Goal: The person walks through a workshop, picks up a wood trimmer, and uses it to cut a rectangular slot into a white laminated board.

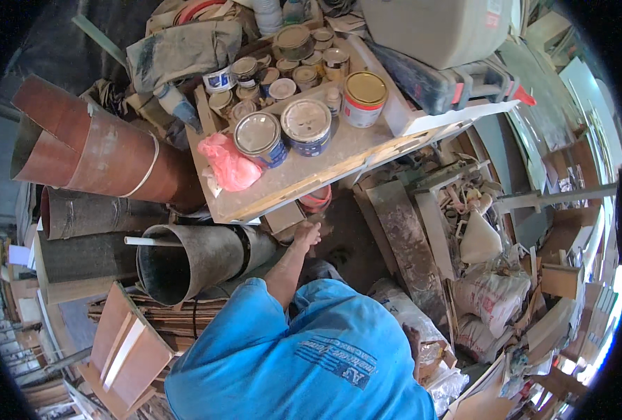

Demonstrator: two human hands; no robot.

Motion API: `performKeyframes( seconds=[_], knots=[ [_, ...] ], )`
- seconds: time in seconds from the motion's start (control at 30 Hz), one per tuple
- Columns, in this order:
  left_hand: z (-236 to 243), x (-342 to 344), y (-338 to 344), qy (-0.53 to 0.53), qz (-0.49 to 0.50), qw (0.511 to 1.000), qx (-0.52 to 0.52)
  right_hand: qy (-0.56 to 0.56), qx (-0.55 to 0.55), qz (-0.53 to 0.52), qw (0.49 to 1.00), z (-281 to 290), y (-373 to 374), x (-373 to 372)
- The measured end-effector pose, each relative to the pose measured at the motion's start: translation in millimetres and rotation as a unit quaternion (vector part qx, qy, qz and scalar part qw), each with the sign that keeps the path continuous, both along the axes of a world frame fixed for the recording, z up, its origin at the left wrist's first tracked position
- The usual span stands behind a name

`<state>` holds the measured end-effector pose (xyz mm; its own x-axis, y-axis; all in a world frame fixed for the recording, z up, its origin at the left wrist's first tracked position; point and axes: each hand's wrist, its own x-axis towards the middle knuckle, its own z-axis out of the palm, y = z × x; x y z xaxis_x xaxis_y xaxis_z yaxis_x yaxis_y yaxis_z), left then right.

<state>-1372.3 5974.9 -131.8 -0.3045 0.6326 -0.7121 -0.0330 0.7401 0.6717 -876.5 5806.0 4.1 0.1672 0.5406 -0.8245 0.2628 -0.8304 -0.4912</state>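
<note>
My left hand reaches out in front of my blue shirt, low down by the front of the workbench. Its fingers look curled in; what they hold, if anything, is too small to make out. Just beyond it, below the bench edge, is a red round container, partly hidden by the bench. A cardboard-coloured box stands beside that container. My right hand does not show; my body hides that side.
Paint cans and a pink plastic bag crowd the bench, with a tool case at its right. Rolled sheets lie at left. A dusty board and filled plastic sacks stand at right.
</note>
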Motion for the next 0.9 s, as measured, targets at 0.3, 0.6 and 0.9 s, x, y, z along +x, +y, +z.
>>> performKeyframes(
  seconds=[0.3, 0.6, 0.9],
  knots=[
    [-52, -18, -2, 0.437, -0.34, 0.832, 0.034, -0.008, -0.04, -0.113, 0.993, -31, -64, 16],
    [-33, 63, -6, 0.17, -0.594, 0.774, -0.137, 0.01, 0.005, -0.326, 0.945, -7, -81, -16],
    [28, 140, 85, 0.233, -0.691, 0.68, -0.07, -0.077, -0.108, -0.378, 0.916, 10, -195, -86]
  ],
)
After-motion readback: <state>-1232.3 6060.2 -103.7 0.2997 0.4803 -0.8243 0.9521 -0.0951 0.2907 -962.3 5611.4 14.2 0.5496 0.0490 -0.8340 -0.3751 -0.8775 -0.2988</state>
